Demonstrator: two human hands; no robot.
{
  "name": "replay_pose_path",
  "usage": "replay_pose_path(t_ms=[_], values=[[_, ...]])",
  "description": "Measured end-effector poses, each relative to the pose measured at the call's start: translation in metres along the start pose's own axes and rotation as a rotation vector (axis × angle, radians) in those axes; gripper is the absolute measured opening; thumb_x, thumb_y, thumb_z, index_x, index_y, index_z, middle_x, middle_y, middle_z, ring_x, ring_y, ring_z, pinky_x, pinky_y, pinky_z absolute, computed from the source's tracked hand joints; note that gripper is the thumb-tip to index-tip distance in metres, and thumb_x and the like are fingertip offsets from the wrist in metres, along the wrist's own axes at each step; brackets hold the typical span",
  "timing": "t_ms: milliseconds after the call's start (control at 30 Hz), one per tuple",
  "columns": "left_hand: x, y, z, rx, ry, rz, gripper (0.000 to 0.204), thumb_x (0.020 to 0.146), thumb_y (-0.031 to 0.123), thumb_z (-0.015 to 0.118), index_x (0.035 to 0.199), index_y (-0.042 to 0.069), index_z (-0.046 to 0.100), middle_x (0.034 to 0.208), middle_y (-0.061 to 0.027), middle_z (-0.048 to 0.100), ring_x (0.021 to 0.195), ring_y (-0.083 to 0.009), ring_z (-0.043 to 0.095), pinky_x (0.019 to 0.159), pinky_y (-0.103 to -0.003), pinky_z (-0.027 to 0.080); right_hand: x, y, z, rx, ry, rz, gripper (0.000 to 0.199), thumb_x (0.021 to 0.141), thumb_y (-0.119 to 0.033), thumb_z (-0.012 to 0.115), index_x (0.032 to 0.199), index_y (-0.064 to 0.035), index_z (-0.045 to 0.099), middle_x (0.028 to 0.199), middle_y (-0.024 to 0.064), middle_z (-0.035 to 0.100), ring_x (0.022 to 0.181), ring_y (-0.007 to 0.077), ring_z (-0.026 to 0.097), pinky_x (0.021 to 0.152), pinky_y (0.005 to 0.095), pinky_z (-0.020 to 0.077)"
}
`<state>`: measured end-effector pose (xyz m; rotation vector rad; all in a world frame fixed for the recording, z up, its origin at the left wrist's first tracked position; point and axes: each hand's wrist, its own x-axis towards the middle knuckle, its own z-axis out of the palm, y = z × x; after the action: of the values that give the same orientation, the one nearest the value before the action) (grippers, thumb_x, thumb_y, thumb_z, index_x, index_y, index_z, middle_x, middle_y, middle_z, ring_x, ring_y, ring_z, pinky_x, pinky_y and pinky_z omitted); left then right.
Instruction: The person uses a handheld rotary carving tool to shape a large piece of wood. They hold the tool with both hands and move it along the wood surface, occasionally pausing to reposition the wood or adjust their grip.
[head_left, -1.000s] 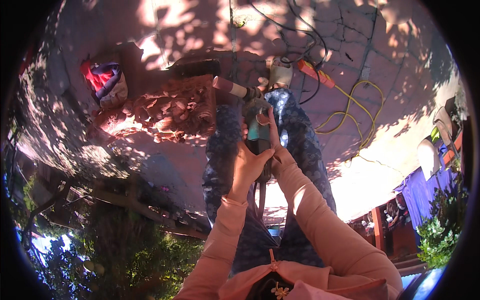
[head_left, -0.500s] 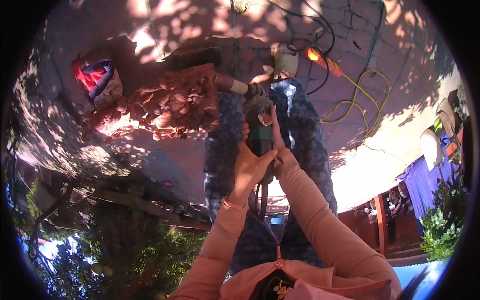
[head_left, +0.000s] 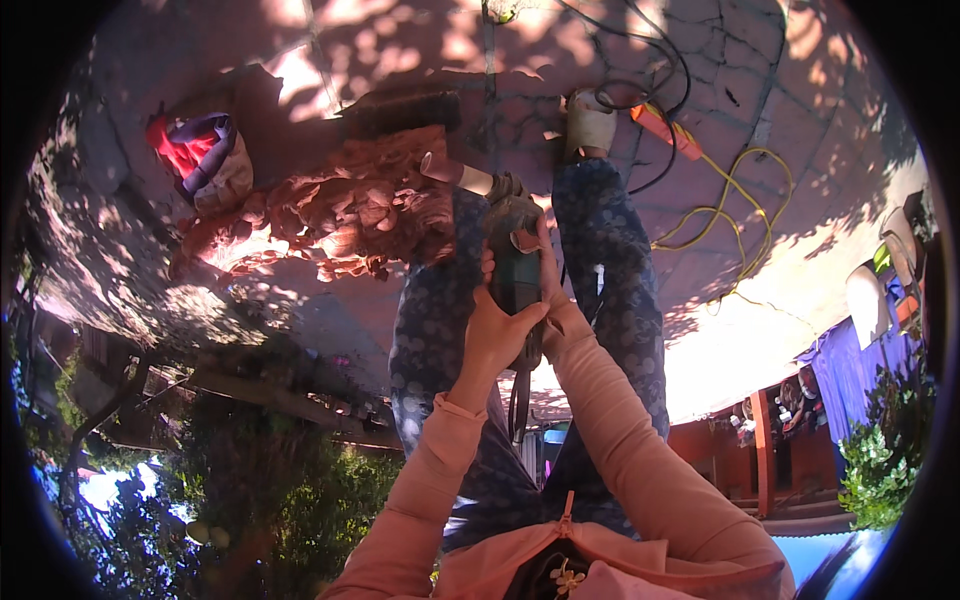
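Both my hands are closed around the green body of a hand-held power grinder [head_left: 516, 275], which points away from me. My left hand [head_left: 497, 325] wraps the rear of the body from the left, and my right hand [head_left: 548, 268] holds its right side. From the grinder's head a pale sanding drum [head_left: 468, 178] with a reddish end sticks out to the left. Its tip lies over the upper right edge of a carved reddish-brown wood piece [head_left: 350, 205]; I cannot tell whether they touch. A black cord hangs from the grinder's rear.
A bag [head_left: 210, 160] with red and purple cloth stands beyond the carving's left end. A dark log-like block [head_left: 405, 112] lies behind it. On the right, a yellow cord [head_left: 765, 200] with an orange connector [head_left: 665, 130] and a black cable [head_left: 680, 70] loop over the paving. My shoe [head_left: 590, 122] is near them.
The grinder has shifted left relative to the carving, so the drum's tip now overlaps its edge. The whole view has slid slightly, and my knees have parted a little. Both hands keep their hold.
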<state>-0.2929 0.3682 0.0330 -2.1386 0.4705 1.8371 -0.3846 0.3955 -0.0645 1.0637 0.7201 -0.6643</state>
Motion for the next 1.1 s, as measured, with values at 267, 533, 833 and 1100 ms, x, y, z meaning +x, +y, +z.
replay_pose_path(t_ms=[267,533,833,1100], values=[[0.048,0.025,-0.016,-0.337,-0.193,-0.017,0.056,0.076,0.025,0.076,0.112,-0.005,0.044,0.095,-0.013,0.059,0.078,-0.0153,0.061,0.063,-0.028,0.05,0.039,-0.033,0.019,0.018,0.067,-0.051,0.085,0.077,-0.078,0.048,0.101,0.0037,0.058,0.083,0.015,0.064,0.07,0.0249,0.065,0.066,0.0353,0.0566],[-0.009,0.004,-0.021,-0.169,-0.127,-0.073,0.06,0.077,0.025,0.076,0.116,-0.006,0.042,0.103,-0.0145,0.056,0.087,-0.0173,0.06,0.073,-0.029,0.05,-0.006,0.01,0.013,0.017,0.071,-0.023,0.081,0.08,-0.075,0.048,0.1,0.0029,0.059,0.081,0.0147,0.064,0.07,0.0252,0.065,0.065,0.0362,0.0562],[0.018,0.032,-0.021,-0.412,-0.246,-0.055,0.052,0.078,0.023,0.074,0.115,-0.001,0.046,0.094,-0.0078,0.059,0.078,-0.0146,0.061,0.065,-0.027,0.05,0.007,-0.025,0.038,-0.121,0.135,-0.089,0.076,0.079,-0.073,0.052,0.098,0.0008,0.059,0.079,0.0153,0.064,0.066,0.0243,0.065,0.063,0.0344,0.0562],[0.026,0.029,-0.037,-0.503,-0.327,-0.065,0.049,0.079,0.02,0.074,0.114,0.001,0.046,0.087,-0.0087,0.06,0.07,-0.0177,0.065,0.057,-0.029,0.053,0.017,-0.019,0.045,-0.134,0.158,-0.141,0.074,0.079,-0.072,0.054,0.099,-0.0011,0.058,0.079,0.0162,0.064,0.068,0.025,0.066,0.062,0.0347,0.0562]])
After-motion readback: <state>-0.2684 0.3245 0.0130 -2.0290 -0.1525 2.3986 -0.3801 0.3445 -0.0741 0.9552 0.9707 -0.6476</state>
